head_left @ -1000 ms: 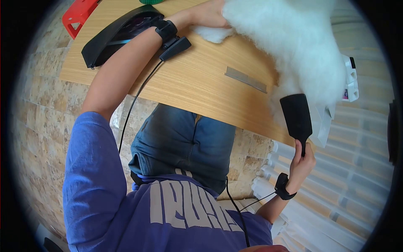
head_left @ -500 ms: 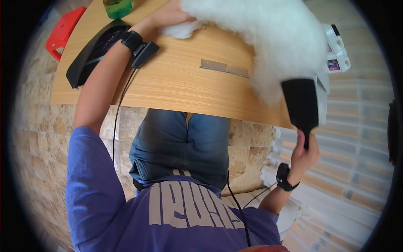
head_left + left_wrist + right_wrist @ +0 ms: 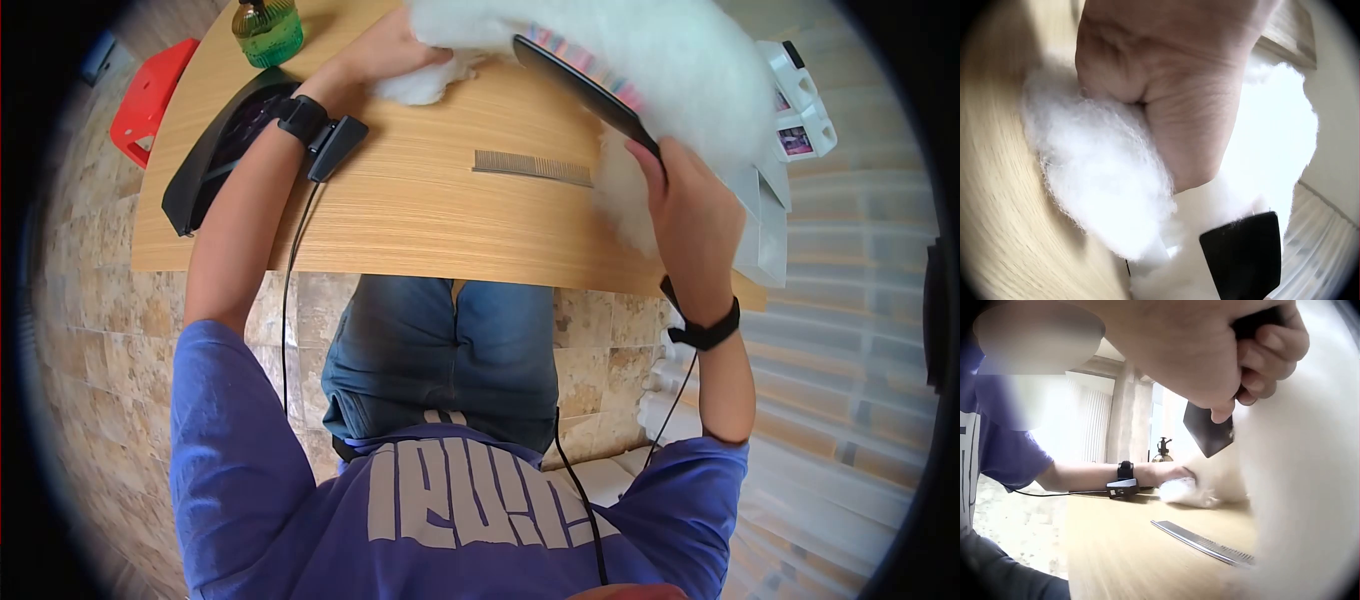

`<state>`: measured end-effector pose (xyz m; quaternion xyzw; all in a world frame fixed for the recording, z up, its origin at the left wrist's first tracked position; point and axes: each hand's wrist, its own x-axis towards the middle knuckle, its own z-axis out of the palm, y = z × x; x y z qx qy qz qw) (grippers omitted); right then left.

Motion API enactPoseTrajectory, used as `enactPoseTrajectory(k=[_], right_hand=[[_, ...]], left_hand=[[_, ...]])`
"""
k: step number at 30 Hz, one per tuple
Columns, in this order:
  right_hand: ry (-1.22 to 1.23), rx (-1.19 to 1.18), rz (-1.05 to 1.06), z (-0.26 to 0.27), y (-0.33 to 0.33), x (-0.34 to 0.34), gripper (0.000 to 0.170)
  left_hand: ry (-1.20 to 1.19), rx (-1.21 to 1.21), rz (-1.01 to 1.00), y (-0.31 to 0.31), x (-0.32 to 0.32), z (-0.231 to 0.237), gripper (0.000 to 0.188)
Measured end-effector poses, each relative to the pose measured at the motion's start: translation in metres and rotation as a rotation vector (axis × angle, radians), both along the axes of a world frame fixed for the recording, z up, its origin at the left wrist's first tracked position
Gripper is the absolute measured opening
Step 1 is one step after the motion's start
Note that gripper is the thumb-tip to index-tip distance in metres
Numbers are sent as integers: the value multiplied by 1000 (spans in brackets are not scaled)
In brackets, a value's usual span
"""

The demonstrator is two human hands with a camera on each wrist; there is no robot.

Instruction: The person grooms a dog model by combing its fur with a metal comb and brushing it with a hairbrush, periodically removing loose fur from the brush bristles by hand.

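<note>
A large white fluffy animal (image 3: 690, 60), dog-like in its coat, is on the wooden table (image 3: 400, 220); its head is out of view. My left hand (image 3: 390, 45) grips a fluffy white leg (image 3: 1104, 181) low by the tabletop, the fingers curled around it and partly hidden. In my right hand (image 3: 695, 210) is a black paddle brush (image 3: 585, 90), held by its handle with the fingers wrapped around it. Its multicoloured bristle side faces the white coat and overlaps it in the head view. A metal comb (image 3: 530, 168) lies on the table between both hands.
On the left lies an open black zip case (image 3: 230, 150), near a green spray bottle (image 3: 270, 40). A red stool (image 3: 150, 100) stands past the table's left edge. White jugs (image 3: 795, 105) and a white box (image 3: 762, 230) are at the right. A cable (image 3: 297, 240) trails from the left wrist.
My right hand has brought the brush up and leftward from the table's right edge to the animal's coat, turning it edge-on. My left hand stays on the leg; the head view has shifted.
</note>
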<state>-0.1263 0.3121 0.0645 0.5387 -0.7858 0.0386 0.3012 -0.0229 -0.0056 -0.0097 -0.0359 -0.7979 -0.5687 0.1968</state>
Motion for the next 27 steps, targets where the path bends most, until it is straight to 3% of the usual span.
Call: enactPoseTrajectory(k=[4, 6, 9, 13, 15, 19, 21, 22, 23, 24, 25, 27], right_hand=[[-43, 52, -61, 8, 32, -3, 32], [-91, 30, -142, 8, 48, -13, 31], [-160, 25, -180, 18, 71, -12, 30], [-232, 33, -275, 33, 110, -11, 28], [-217, 14, -396, 37, 135, -15, 29], [-150, -53, -625, 45, 171, -24, 28], [-290, -180, -511, 44, 163, -9, 28], [-237, -142, -401, 42, 152, 0, 24], [-151, -100, -279, 33, 142, 3, 18], [-235, -95, -179, 32, 118, 18, 15], [-305, -50, -94, 29, 96, 27, 16], [-221, 9, 81, 15, 50, 32, 22]], left_hand=[[54, 16, -31, 2, -2, -10, 42], [126, -187, 62, -3, -3, -14, 49], [260, -245, 132, 2, -3, -15, 59], [197, -181, 109, 0, -2, -14, 65], [34, -163, 164, 3, 0, -8, 70], [122, -204, 236, 4, 1, -4, 73], [146, -287, 257, 6, 1, -1, 77], [145, -296, 251, -3, -4, -13, 77], [157, -267, 222, -21, -12, -37, 56], [167, -240, 192, -32, -16, -51, 38], [164, -255, 185, -32, -16, -50, 38], [224, -296, 229, -28, -13, -46, 41]])
